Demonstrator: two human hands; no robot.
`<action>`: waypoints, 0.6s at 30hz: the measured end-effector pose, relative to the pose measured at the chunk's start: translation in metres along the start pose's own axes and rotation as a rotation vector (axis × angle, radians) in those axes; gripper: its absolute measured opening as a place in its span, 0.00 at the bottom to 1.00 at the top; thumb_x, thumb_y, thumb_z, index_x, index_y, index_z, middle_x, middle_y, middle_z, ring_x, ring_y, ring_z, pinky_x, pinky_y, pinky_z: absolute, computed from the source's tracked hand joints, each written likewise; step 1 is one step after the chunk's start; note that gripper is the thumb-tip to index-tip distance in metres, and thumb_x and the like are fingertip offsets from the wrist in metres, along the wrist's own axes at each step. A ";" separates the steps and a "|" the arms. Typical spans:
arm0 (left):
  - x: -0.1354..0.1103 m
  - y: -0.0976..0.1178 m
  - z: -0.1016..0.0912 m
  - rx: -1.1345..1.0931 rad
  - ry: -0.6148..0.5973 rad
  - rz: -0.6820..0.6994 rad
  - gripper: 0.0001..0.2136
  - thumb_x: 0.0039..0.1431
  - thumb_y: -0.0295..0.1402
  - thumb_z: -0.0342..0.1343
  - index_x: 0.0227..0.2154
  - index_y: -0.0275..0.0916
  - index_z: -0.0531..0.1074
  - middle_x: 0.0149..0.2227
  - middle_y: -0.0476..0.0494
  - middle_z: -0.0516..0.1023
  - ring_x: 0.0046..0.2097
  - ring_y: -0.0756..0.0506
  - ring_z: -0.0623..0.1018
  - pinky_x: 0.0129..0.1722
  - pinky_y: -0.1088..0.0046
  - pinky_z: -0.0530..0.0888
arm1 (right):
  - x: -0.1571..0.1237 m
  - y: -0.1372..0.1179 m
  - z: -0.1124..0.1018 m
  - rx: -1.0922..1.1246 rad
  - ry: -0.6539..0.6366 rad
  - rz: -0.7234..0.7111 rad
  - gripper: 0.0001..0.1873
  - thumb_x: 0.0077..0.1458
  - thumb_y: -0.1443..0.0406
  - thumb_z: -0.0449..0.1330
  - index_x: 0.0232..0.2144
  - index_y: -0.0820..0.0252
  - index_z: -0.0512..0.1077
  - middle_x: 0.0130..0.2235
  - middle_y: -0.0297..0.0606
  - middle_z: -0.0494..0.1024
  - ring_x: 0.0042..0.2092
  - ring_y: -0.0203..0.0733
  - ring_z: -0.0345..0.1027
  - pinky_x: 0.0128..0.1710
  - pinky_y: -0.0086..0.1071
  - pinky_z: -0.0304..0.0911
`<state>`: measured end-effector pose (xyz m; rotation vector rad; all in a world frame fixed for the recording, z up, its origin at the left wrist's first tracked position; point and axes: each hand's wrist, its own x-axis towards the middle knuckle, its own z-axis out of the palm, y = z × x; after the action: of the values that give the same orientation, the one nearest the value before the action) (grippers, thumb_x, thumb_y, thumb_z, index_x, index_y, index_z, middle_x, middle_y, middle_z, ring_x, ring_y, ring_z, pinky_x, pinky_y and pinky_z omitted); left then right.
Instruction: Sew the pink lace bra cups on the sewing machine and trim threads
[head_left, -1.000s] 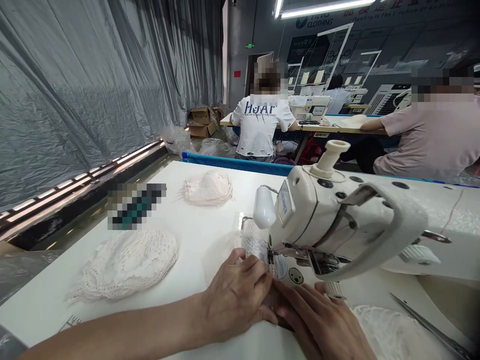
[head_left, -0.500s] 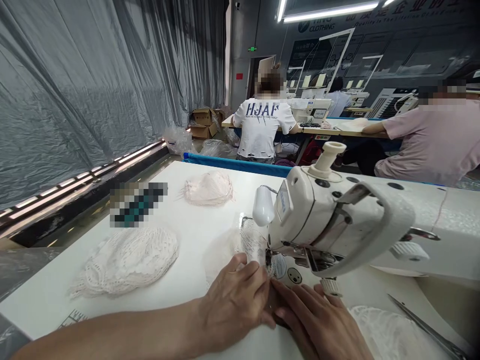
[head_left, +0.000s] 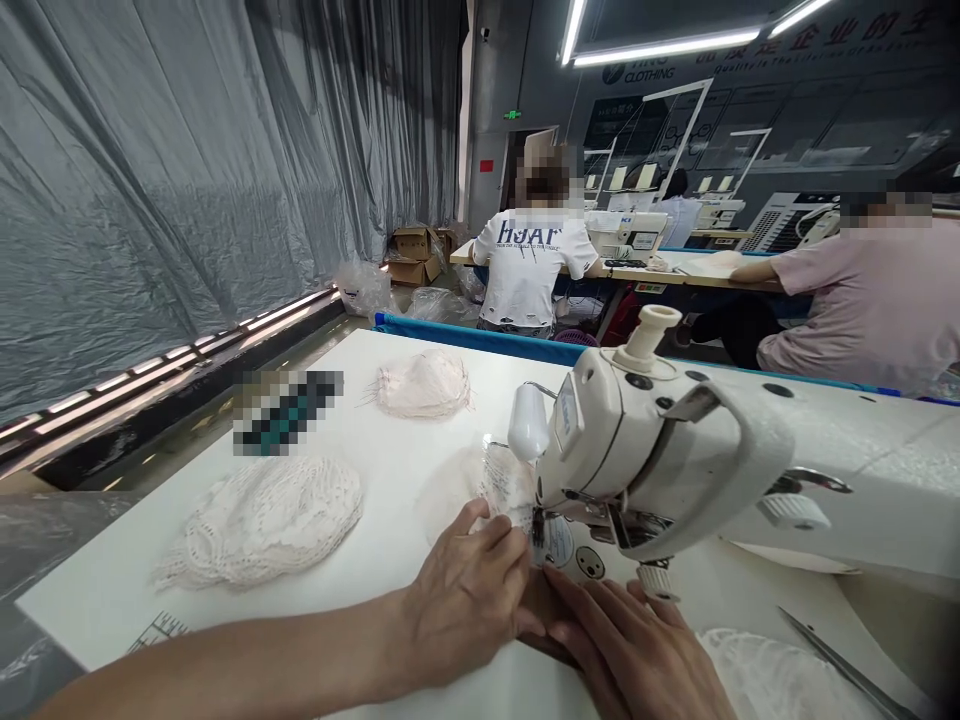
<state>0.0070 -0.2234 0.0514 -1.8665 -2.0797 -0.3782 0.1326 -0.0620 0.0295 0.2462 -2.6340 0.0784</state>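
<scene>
My left hand (head_left: 474,590) is closed on a piece of sheer white lace fabric (head_left: 504,478), just left of the needle area of a white sewing machine (head_left: 637,440). The lace lies on the machine bed and spreads out beyond my knuckles. My right hand (head_left: 630,635) rests in front of the presser foot (head_left: 538,525), fingers stretched forward side by side and tips close to the needle. Whatever lies under those fingers is hidden. The two hands nearly meet in a shaded gap.
A pile of white lace pieces (head_left: 270,520) lies left, and a pale pink stack (head_left: 424,383) farther back. Scissors (head_left: 855,660) rest by more white lace (head_left: 780,665) at right. Co-workers sit ahead, one in a white shirt (head_left: 532,265), one in a pink shirt (head_left: 870,300).
The camera view has shifted slightly, so the table and background sit a little lower and farther right. Both hands stay beside the needle, almost unmoved.
</scene>
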 end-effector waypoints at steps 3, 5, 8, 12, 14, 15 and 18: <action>0.002 -0.004 -0.004 0.014 -0.027 -0.003 0.15 0.62 0.41 0.49 0.40 0.32 0.68 0.38 0.43 0.73 0.45 0.44 0.70 0.50 0.61 0.61 | 0.002 0.000 -0.001 0.002 0.030 -0.001 0.17 0.66 0.65 0.40 0.45 0.62 0.67 0.34 0.37 0.80 0.29 0.37 0.73 0.32 0.34 0.58; 0.002 -0.002 -0.004 0.030 -0.020 0.004 0.16 0.62 0.42 0.50 0.40 0.31 0.69 0.38 0.42 0.73 0.44 0.44 0.71 0.49 0.61 0.63 | 0.004 0.000 -0.001 0.010 0.022 0.022 0.15 0.66 0.65 0.42 0.44 0.61 0.67 0.34 0.36 0.80 0.29 0.37 0.73 0.32 0.34 0.60; -0.011 0.016 0.003 0.025 0.045 0.029 0.18 0.60 0.45 0.51 0.35 0.31 0.70 0.32 0.43 0.73 0.38 0.45 0.72 0.44 0.62 0.66 | 0.005 -0.004 -0.005 -0.024 0.071 0.093 0.16 0.66 0.61 0.42 0.44 0.60 0.67 0.31 0.35 0.80 0.25 0.37 0.72 0.25 0.32 0.62; -0.051 0.055 0.011 -0.045 0.094 0.133 0.10 0.61 0.35 0.51 0.28 0.35 0.69 0.28 0.46 0.74 0.30 0.49 0.71 0.36 0.71 0.67 | 0.006 -0.015 -0.011 -0.026 0.035 0.220 0.22 0.64 0.53 0.43 0.48 0.60 0.66 0.32 0.38 0.79 0.22 0.39 0.72 0.14 0.29 0.59; -0.067 0.064 0.002 -0.189 0.022 0.183 0.07 0.63 0.34 0.50 0.32 0.39 0.69 0.29 0.50 0.75 0.30 0.52 0.72 0.36 0.74 0.67 | 0.005 -0.020 -0.011 0.056 -0.027 0.223 0.19 0.63 0.54 0.45 0.48 0.57 0.65 0.37 0.38 0.78 0.24 0.39 0.73 0.14 0.29 0.60; -0.070 0.064 -0.006 -0.258 -0.008 0.172 0.06 0.64 0.36 0.49 0.35 0.40 0.68 0.31 0.51 0.75 0.32 0.52 0.72 0.38 0.75 0.67 | 0.004 -0.022 -0.011 0.115 -0.050 0.216 0.17 0.62 0.56 0.45 0.47 0.55 0.66 0.38 0.37 0.78 0.25 0.40 0.74 0.16 0.29 0.61; -0.059 0.046 -0.031 -0.346 -0.081 -0.095 0.09 0.65 0.38 0.46 0.42 0.43 0.66 0.42 0.47 0.74 0.44 0.48 0.72 0.45 0.69 0.68 | 0.000 -0.023 -0.009 0.318 -0.097 0.226 0.11 0.61 0.61 0.47 0.38 0.53 0.68 0.31 0.33 0.77 0.27 0.39 0.73 0.21 0.29 0.64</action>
<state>0.0598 -0.2848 0.0549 -2.0010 -2.2808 -0.7387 0.1413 -0.0832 0.0372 0.0578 -2.7264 0.5773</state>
